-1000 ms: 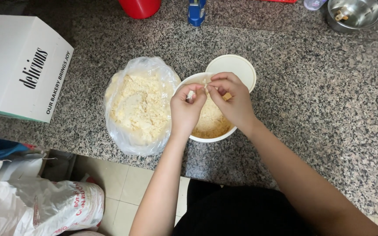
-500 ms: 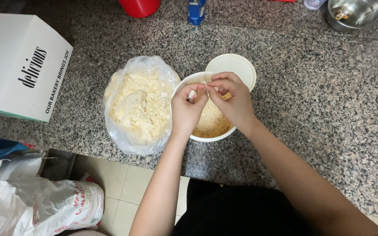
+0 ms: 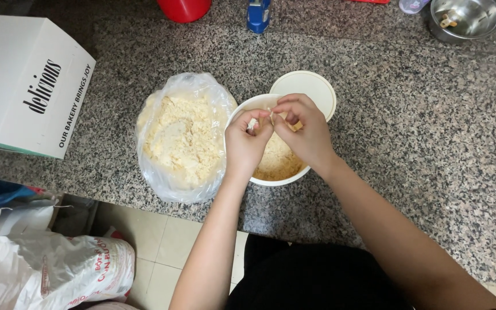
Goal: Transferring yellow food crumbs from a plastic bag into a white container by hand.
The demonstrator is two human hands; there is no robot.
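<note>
1. There is a single view, from a camera worn on the person's head; no second view shares the scene.
2. It looks almost straight down on the granite worktop (image 3: 386, 132), whose far edge lies toward the top of the frame.
3. The left hand (image 3: 247, 144) and right hand (image 3: 306, 131) meet just above frame centre, at moderate closeness, with both forearms entering from below.
4. Below and left of the grip, the tiled floor (image 3: 162, 241) shows past the worktop's near edge.

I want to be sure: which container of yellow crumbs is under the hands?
The white bowl; both hands are above it. The clear plastic bag lies beside, untouched.
</note>
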